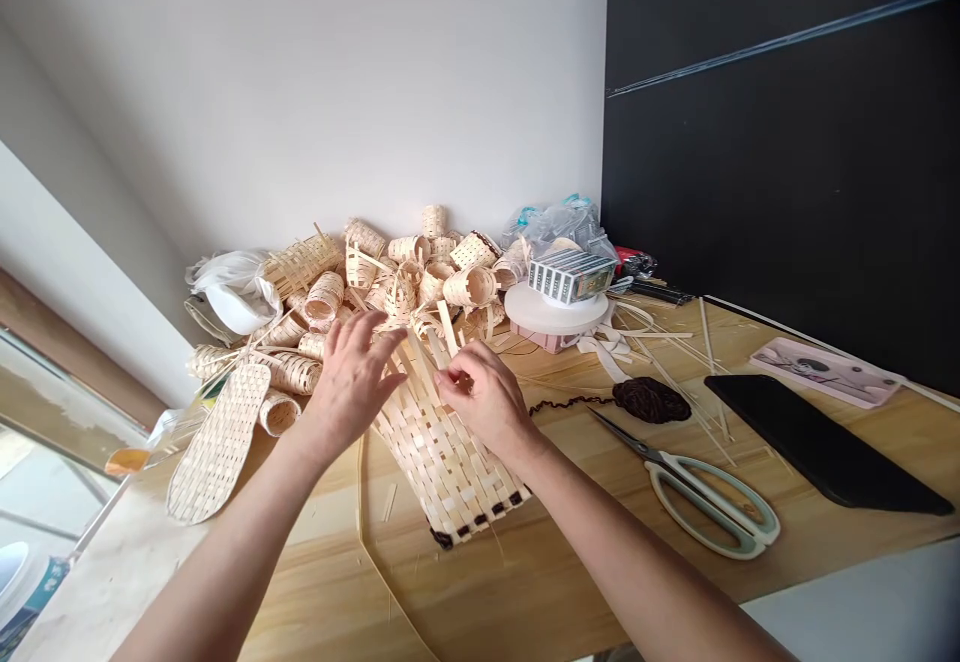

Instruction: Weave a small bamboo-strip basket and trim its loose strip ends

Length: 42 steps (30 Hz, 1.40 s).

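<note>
A pale woven basket (pixel 446 467) lies tilted in front of me, its dark-trimmed edge towards me and loose upright strips at its far end. My right hand (pixel 487 397) is closed in a pinch at those strips, over the far right part of the weave. It appears to grip one wooden strip (pixel 430 382), though the fingertips partly cover it. My left hand (pixel 352 377) hovers at the far left of the basket with fingers spread, close to the strip ends. I cannot tell whether its fingertips touch them.
Several small woven baskets (pixel 470 287) are piled against the wall. A flat woven sole-shaped piece (pixel 221 442) lies left. Scissors (pixel 705 502), dark yarn (pixel 651 400), a black phone-like slab (pixel 821 437) and a pink tray (pixel 825 372) lie right. A small box (pixel 571 275) sits on a white round stand (pixel 555 312).
</note>
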Available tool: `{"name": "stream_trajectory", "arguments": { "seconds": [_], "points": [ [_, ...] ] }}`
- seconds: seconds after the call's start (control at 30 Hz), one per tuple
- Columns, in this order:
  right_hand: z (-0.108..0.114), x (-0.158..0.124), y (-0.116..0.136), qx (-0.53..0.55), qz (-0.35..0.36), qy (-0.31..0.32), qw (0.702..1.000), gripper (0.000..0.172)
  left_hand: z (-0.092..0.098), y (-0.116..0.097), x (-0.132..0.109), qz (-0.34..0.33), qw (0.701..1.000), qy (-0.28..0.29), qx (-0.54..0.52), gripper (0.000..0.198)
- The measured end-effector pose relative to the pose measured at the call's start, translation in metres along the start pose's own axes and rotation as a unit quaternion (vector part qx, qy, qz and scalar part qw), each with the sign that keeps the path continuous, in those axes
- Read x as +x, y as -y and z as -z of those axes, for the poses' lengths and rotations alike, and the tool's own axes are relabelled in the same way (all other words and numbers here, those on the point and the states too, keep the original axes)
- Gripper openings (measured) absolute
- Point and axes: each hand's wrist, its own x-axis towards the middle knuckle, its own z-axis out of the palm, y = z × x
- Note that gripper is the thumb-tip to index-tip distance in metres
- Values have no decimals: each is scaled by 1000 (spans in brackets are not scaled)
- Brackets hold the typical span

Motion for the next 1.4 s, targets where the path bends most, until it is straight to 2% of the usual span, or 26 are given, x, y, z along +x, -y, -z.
{"name": "stream_trajectory", "arguments": {
  "seconds": [0.07, 0.1, 0.2, 0.3, 0.4, 0.5, 0.73, 0.83, 0.93, 1.1, 1.4],
  "points": [
    [3, -2, 0, -15, -17, -5, 1000, 24, -3, -13, -19, 38, 995, -82, -33, 42],
    [4, -3, 1, -24, -21, -5, 999, 24, -7, -20, -28, 49, 992, -104, -61, 43],
    [6, -8, 5, -34, -5, 1, 999, 21, -24, -42, -53, 61, 988, -75, -123, 60],
    [8, -15, 12, -48, 16, 12, 999, 10, -42, -54, -64, 91, 982, -85, -144, 65],
    [10, -22, 17, -82, 6, 15, 996, 5, -52, -55, -65, 132, 973, -85, -170, 61],
    [7, -27, 13, -101, -13, 9, 995, 6, -55, -55, -62, 142, 967, -71, -201, 54],
    [-7, -32, 0, -28, -44, 49, 997, 7, -60, -61, -64, 160, 966, -56, -198, 47],
    [-5, -34, 3, -26, -59, 86, 994, 2, -61, -64, -75, 154, 962, -26, -225, 51],
    [-3, -36, 7, -15, -79, 116, 990, 4, -58, -64, -85, 186, 951, 10, -248, 56],
    [-10, -37, 6, -52, -69, 116, 989, 6, -52, -55, -81, 200, 928, 57, -309, 53],
    [-17, -47, -3, -63, -90, 96, 989, 9, -53, -61, -75, 171, 940, 26, -293, 41]
  ]
}}
